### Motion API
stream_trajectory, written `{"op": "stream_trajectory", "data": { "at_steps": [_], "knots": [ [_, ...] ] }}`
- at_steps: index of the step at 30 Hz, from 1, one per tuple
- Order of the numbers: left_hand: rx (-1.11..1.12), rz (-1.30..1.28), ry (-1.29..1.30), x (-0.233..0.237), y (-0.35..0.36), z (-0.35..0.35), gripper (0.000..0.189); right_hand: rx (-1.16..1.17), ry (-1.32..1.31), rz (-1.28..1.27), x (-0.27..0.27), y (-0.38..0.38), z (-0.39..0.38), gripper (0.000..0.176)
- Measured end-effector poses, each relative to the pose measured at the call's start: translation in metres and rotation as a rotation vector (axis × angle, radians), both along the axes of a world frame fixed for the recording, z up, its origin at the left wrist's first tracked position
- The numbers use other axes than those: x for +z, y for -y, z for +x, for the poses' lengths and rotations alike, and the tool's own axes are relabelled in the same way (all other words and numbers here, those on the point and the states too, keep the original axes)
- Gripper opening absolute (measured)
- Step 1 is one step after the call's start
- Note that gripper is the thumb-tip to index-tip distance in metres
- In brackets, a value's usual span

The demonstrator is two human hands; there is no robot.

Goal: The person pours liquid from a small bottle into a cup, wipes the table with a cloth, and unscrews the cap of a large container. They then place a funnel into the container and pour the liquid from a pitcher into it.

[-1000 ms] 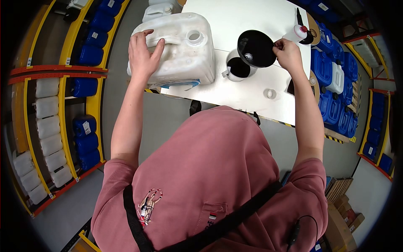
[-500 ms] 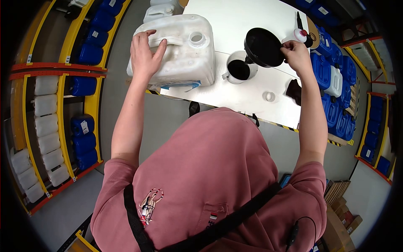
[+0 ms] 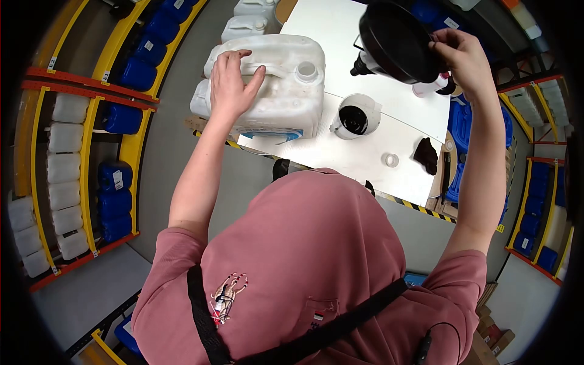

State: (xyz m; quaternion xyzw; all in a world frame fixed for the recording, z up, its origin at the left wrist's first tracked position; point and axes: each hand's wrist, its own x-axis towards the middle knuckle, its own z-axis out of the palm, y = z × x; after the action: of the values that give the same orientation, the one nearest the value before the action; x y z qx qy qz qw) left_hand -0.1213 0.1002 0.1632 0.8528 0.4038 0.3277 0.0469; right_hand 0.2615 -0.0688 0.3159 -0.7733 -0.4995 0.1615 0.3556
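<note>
My right hand [image 3: 465, 58] pinches the rim of a large black funnel [image 3: 395, 45], holding it tilted in the air above the white table [image 3: 401, 118]. Its dark spout end points left and down. Below it stands a pale plastic measuring jug [image 3: 368, 109] with dark liquid inside. My left hand [image 3: 232, 88] is on the handle of a big whitish jerrycan [image 3: 292, 100], thumb and fingers on either side of it. The jerrycan stands upright at the table's left, its neck uncapped. A small clear cup [image 3: 390, 160] and a dark crumpled cloth [image 3: 425, 155] lie near the front edge.
More white jerrycans [image 3: 244, 27] stand behind the large one. A white bottle [image 3: 431, 85] is at the table's right, partly behind the funnel. Blue jerrycans [image 3: 460, 125] are stacked beyond the right edge. Shelving with canisters [image 3: 64, 161] lines the left side.
My right hand has raised the funnel up and away from the jug, so its spout is clear of the jug. The left hand stays on the jerrycan's handle. The view has shifted slightly.
</note>
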Motion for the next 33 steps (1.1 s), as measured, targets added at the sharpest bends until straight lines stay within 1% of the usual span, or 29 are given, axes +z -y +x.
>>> {"op": "stream_trajectory", "data": {
  "at_steps": [2,3,5,6,8,14,21,28,29,31,32,33],
  "knots": [
    [0.001,0.004,0.011,0.001,0.001,0.000,0.049,0.019,-0.023,-0.025,0.018,-0.021,-0.018,0.022],
    [-0.001,0.004,0.016,0.002,0.002,0.000,0.049,0.068,0.025,-0.019,0.016,-0.034,-0.020,0.021],
    [-0.001,-0.005,0.025,0.003,0.003,-0.001,0.049,0.097,0.056,-0.076,0.021,-0.051,-0.038,0.027],
    [-0.004,-0.015,0.029,0.003,0.003,-0.001,0.049,0.101,0.060,-0.073,0.019,-0.054,-0.034,0.027],
    [0.000,-0.012,0.038,0.004,0.003,-0.001,0.049,0.125,0.085,-0.070,0.017,-0.062,-0.055,0.028],
    [0.001,-0.020,0.061,0.004,0.005,-0.001,0.049,0.193,0.148,-0.077,-0.003,-0.085,-0.076,0.031],
    [-0.064,-0.021,0.056,0.006,0.003,0.000,0.047,0.245,0.210,-0.077,-0.028,-0.122,-0.075,0.034],
    [-0.056,-0.019,0.071,0.007,0.007,-0.001,0.045,0.330,0.290,-0.073,-0.048,-0.133,-0.067,0.037],
    [-0.066,-0.025,0.065,0.008,0.008,-0.001,0.045,0.333,0.291,-0.072,-0.037,-0.125,-0.078,0.037],
    [-0.080,-0.023,0.061,0.010,0.007,0.001,0.045,0.286,0.313,-0.125,-0.003,-0.102,-0.106,0.047],
    [-0.084,-0.020,0.051,0.009,0.006,0.000,0.044,0.282,0.314,-0.120,-0.011,-0.106,-0.098,0.047],
    [-0.089,-0.020,0.038,0.008,0.005,-0.001,0.044,0.274,0.365,-0.044,-0.026,-0.112,-0.086,0.050]
  ]
}}
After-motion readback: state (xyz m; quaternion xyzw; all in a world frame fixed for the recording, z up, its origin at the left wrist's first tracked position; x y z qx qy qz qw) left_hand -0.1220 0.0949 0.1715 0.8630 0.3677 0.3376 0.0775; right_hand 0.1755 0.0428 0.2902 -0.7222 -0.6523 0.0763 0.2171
